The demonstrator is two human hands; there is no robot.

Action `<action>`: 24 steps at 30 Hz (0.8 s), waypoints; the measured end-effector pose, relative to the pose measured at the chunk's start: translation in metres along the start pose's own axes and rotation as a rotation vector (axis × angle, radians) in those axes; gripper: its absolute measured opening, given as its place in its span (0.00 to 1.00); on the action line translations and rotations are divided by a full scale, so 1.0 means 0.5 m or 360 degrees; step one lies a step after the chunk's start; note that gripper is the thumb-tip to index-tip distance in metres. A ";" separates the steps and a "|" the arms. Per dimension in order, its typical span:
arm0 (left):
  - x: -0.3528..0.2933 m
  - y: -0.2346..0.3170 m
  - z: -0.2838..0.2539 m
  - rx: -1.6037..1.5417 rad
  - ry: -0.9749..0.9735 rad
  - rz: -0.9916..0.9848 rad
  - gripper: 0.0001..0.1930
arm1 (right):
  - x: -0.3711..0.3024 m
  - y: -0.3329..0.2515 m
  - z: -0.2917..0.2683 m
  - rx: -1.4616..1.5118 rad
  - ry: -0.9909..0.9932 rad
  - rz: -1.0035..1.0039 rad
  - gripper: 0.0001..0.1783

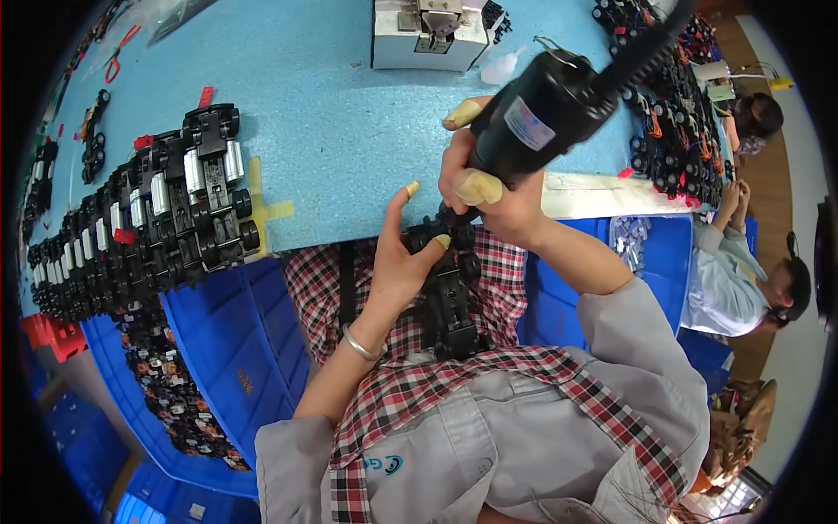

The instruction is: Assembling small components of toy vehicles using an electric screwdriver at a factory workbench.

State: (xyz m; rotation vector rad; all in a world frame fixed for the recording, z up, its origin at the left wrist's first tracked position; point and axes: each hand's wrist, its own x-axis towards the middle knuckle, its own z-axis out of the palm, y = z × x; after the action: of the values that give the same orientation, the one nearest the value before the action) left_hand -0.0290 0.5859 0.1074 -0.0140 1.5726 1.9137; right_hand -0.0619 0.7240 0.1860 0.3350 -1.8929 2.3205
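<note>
In my right hand point(511, 205) is a black electric screwdriver point(560, 98), its thick body tilted and its cord running up to the right. The tool's lower end points down at a black toy car chassis point(452, 301), but the tip itself is hidden by my fingers. My left hand point(403, 269) steadies that chassis at the table's front edge, thumb pressed on it and index finger stretched out. The wheeled chassis hangs over my lap, its near end by my checked apron. Yellow covers sit on several fingertips of both hands.
Rows of black chassis with silver cylinders point(192, 170) fill the table's left side. More chassis point(672, 131) are piled at the right. A white metal-topped box point(428, 39) stands at the back. Blue bins point(236, 341) flank my lap. Other people point(742, 279) sit to the right.
</note>
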 end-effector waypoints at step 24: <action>0.015 -0.049 -0.011 0.0168 0.0083 0.0246 0.37 | -0.031 0.014 0.011 -0.0070 -0.0082 -0.0099 0.27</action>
State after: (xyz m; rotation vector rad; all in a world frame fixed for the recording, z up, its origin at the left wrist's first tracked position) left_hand -0.0252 0.5863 0.0812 0.1062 1.7528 1.9583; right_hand -0.0482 0.7177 0.1766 0.4466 -1.9251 2.2478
